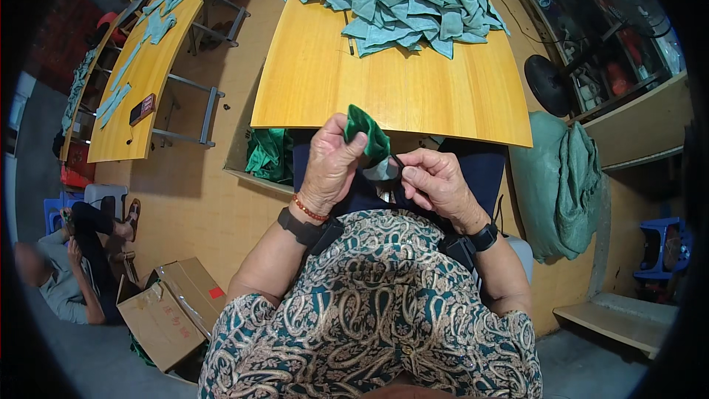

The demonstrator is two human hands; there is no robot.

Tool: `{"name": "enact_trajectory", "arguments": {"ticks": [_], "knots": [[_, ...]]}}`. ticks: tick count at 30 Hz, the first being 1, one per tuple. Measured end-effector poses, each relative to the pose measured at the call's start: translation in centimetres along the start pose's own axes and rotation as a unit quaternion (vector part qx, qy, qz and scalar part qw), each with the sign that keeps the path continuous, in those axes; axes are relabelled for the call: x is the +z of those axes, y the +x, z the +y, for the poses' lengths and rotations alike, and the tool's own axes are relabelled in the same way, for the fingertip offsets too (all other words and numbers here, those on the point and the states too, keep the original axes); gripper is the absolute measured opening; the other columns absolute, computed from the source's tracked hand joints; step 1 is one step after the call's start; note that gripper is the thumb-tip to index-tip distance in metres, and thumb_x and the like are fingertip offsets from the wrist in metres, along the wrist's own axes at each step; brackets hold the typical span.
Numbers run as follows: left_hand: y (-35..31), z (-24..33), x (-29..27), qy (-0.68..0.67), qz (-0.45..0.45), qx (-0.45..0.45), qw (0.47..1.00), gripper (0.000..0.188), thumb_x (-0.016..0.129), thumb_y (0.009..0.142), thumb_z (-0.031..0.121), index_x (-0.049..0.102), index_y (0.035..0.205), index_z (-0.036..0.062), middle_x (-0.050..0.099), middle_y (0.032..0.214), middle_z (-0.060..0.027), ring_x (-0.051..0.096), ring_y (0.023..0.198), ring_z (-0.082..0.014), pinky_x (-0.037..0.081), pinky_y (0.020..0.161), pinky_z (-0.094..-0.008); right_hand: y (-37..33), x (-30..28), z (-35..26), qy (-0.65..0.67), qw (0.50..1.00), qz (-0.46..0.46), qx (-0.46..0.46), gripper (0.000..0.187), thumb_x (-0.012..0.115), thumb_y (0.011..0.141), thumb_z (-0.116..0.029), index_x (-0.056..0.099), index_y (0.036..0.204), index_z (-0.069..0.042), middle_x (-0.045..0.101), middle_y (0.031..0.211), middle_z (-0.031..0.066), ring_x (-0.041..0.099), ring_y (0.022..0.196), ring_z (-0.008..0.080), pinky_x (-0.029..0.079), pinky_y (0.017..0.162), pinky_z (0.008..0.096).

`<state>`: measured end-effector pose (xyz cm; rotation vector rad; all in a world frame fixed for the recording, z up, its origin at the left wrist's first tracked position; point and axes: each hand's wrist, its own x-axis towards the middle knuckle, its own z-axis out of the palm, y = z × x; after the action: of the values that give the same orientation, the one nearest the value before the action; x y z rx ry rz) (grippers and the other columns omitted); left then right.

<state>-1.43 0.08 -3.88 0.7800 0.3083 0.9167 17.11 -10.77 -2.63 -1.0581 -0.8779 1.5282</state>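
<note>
My left hand is closed around a small piece of shiny green fabric, the thumb pressing on its front. It looks like a little pouch, held up over my lap just off the near table edge. Beside its lower end, my right hand pinches a thin dark thing between thumb and forefinger; whether it is a cord or a slim tool I cannot tell. A large heap of grey-green cloth pieces covers the far part of the yellow table. A slender dark stick-like item lies by the heap.
Under the table's left side stands a carton with green fabric. A bulky green sack leans at the right, below a black fan. Another table with cloth strips is at the left. A person sits near a cardboard box.
</note>
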Motion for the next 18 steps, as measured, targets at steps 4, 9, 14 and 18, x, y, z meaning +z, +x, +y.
{"name": "enact_trajectory", "arguments": {"ticks": [4, 9, 14, 18], "knots": [[-0.2, -0.5, 0.6, -0.054, 0.018, -0.038, 0.998, 0.024, 0.064, 0.096, 0.009, 0.055, 0.117, 0.0041, 0.066, 0.105, -0.0065, 0.065, 0.097, -0.0174, 0.053, 0.089, -0.0367, -0.1, -0.1, 0.9, 0.029, 0.999, 0.010, -0.037, 0.020, 0.058, 0.098, -0.007, 0.066, 0.114, 0.000, 0.064, 0.069, 0.0040, 0.046, 0.045, 0.0023, 0.035, 0.041, 0.0166], [-0.3, 0.3, 0.7, -0.088, 0.014, -0.024, 0.996, 0.025, 0.063, 0.097, 0.014, 0.055, 0.118, 0.0038, 0.065, 0.106, -0.0072, 0.065, 0.099, -0.0198, 0.053, 0.091, -0.0397, -0.5, -1.0, 1.4, -0.022, 0.999, 0.009, -0.042, 0.020, 0.061, 0.096, -0.006, 0.068, 0.113, 0.000, 0.067, 0.071, 0.0047, 0.049, 0.047, 0.0020, 0.036, 0.041, 0.0162], [-0.2, 0.6, -0.9, -0.095, 0.007, -0.003, 0.995, 0.024, 0.069, 0.093, 0.017, 0.062, 0.113, 0.0059, 0.067, 0.106, -0.0050, 0.065, 0.097, -0.0174, 0.054, 0.089, -0.0378, -0.5, -1.0, 1.1, -0.084, 0.995, 0.003, -0.048, 0.021, 0.064, 0.094, -0.005, 0.069, 0.114, -0.001, 0.069, 0.072, 0.0040, 0.051, 0.049, 0.0014, 0.038, 0.043, 0.0161], [-0.2, 1.0, -0.4, -0.045, 0.052, 0.027, 0.997, 0.024, 0.068, 0.093, 0.011, 0.062, 0.114, 0.0016, 0.068, 0.102, -0.0052, 0.066, 0.091, -0.0157, 0.054, 0.085, -0.0338, -0.5, -1.2, 0.5, -0.085, 0.996, -0.006, -0.017, 0.022, 0.063, 0.094, -0.004, 0.069, 0.114, -0.001, 0.067, 0.070, 0.0026, 0.052, 0.051, 0.0012, 0.039, 0.043, 0.0165]]}}
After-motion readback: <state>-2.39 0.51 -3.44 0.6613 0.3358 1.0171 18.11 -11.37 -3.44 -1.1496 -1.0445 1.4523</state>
